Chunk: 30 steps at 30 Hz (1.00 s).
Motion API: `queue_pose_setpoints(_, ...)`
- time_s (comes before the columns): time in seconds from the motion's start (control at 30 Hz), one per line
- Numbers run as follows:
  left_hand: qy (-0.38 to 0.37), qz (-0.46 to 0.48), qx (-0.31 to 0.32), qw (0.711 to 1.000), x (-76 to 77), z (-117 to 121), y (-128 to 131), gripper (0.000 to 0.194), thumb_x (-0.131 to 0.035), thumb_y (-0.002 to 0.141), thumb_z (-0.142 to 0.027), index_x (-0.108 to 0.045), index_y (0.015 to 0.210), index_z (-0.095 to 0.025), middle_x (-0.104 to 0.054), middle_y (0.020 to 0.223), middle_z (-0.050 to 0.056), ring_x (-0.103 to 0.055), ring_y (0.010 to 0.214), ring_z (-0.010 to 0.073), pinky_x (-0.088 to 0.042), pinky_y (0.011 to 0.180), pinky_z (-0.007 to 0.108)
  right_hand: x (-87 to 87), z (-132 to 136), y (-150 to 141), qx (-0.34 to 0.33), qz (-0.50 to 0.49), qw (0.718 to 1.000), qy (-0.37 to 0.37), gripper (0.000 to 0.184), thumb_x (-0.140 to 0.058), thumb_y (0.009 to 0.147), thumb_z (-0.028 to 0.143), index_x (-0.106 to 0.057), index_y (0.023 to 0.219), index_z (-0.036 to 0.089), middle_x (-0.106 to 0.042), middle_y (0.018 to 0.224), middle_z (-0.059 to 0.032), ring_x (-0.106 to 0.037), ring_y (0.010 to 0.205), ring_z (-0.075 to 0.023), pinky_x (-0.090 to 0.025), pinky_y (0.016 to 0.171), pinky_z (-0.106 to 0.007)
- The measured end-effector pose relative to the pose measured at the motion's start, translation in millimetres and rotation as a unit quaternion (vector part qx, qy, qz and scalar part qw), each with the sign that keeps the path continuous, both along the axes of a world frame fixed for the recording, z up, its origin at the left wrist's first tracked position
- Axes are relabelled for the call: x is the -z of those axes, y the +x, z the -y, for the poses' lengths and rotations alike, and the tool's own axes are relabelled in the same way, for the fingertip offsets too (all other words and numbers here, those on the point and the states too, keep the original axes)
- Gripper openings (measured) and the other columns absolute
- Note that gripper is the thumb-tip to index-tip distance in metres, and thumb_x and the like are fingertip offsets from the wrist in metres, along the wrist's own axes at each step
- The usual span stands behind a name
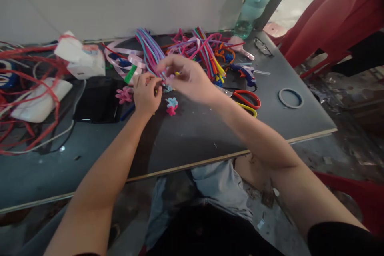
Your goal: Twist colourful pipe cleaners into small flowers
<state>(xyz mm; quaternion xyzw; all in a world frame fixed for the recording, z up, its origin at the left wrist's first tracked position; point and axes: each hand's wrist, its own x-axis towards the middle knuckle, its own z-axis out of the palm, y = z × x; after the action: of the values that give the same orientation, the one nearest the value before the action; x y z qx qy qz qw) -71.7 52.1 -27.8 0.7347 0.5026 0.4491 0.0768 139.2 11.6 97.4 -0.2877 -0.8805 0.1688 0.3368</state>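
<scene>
My left hand (147, 95) is above the dark table, its thumb and fingers pinched on a small pink pipe-cleaner piece (163, 82) that the fingers mostly hide. Close on its right is my right hand (189, 80), thumb and forefinger curved and apart around the same spot, with nothing visible between them. Just below the hands lie a light-blue pipe-cleaner flower (172, 102) and a hot-pink one (172, 110), touching. Another light-blue piece (168, 88) shows partly under my fingers. A larger pink fuzzy flower (124, 95) rests left of my left hand.
Bundled pipe cleaners (150, 46) lie along the wall. Scissors (247, 99), a glue gun (244, 72), a grey ring (291, 98) and a green bottle (253, 6) are on the right. On the left are a black phone-like slab (97, 100), tissues (87, 62) and tangled red cords (57, 100).
</scene>
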Motion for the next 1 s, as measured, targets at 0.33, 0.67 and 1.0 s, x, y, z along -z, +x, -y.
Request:
queue_pose_setpoints(0.33,0.03,-0.005,-0.037,0.999,4.9,1.3,4.7,0.019,-0.076,0.081,-0.029,-0.068,0.097,-0.026,-0.065,0.12,0.009,-0.051,0.131,0.0377,-0.038,0.117,0.058,85.7,-74.8,-12.9,0.129,0.078,0.988,0.018,0.03,-0.063,0.092,0.021,-0.065,0.123,0.022,-0.067,0.13,-0.0116,-0.056,0.13,-0.0309,-0.047,0.11,-0.05)
queue_pose_setpoints(0.67,-0.075,-0.078,-0.137,0.985,-13.1,6.5,10.8,0.022,-0.048,0.095,-0.014,-0.067,0.104,-0.02,-0.069,0.116,0.012,-0.06,0.125,0.0317,-0.043,0.116,0.051,78.8,-66.9,-17.2,0.169,0.118,0.978,-0.022,0.021,-0.058,0.097,0.021,-0.071,0.113,0.019,-0.073,0.12,-0.0102,-0.063,0.121,-0.028,-0.049,0.103,-0.043)
queue_pose_setpoints(1.0,-0.087,-0.108,-0.082,0.987,-11.1,2.1,5.1,0.049,-0.039,0.098,-0.015,-0.066,0.133,-0.034,-0.064,0.123,0.01,-0.056,0.129,0.0319,-0.046,0.115,0.053,83.7,-69.6,-13.8,0.214,0.057,0.973,-0.073,0.024,-0.055,0.097,0.021,-0.071,0.115,0.021,-0.077,0.111,-0.0062,-0.072,0.103,-0.023,-0.054,0.092,-0.036)
